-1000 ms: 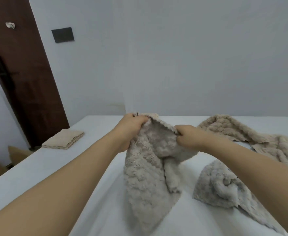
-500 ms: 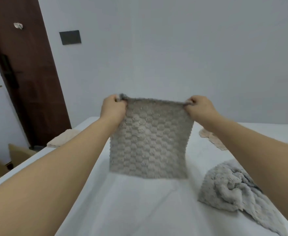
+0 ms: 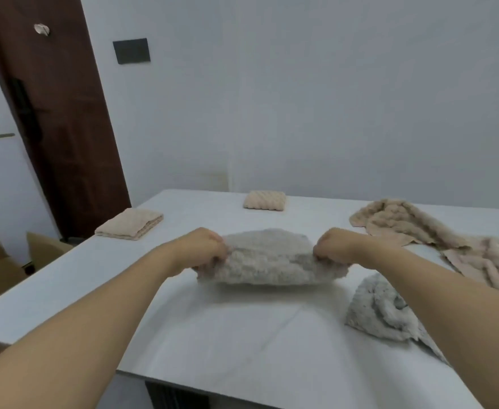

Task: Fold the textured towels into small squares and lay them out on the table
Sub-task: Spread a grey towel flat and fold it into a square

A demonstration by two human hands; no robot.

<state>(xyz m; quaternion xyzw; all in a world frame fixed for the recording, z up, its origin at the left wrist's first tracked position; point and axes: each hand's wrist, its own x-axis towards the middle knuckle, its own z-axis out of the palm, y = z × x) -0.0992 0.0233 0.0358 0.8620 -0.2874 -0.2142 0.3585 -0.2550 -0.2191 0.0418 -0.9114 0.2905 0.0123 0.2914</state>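
A grey textured towel [image 3: 269,258] is stretched between my two hands just above the middle of the white table [image 3: 227,329], doubled over on itself. My left hand [image 3: 205,250] grips its left end and my right hand [image 3: 332,246] grips its right end, both fists closed. Two beige towels lie folded into squares: one [image 3: 130,227] near the table's left edge, one [image 3: 265,200] at the far side. A crumpled grey towel [image 3: 381,309] lies under my right forearm, partly hidden by it.
A loose heap of beige towels [image 3: 437,234] spreads over the table's right side. A dark wooden door [image 3: 56,113] stands at the left, with cardboard boxes [image 3: 12,261] on the floor beside the table. A plain wall runs behind the table.
The grey towel was bunched, then held up spread flat by its top corners. Both hands have now come down with it, and it is doubled over low above the table.
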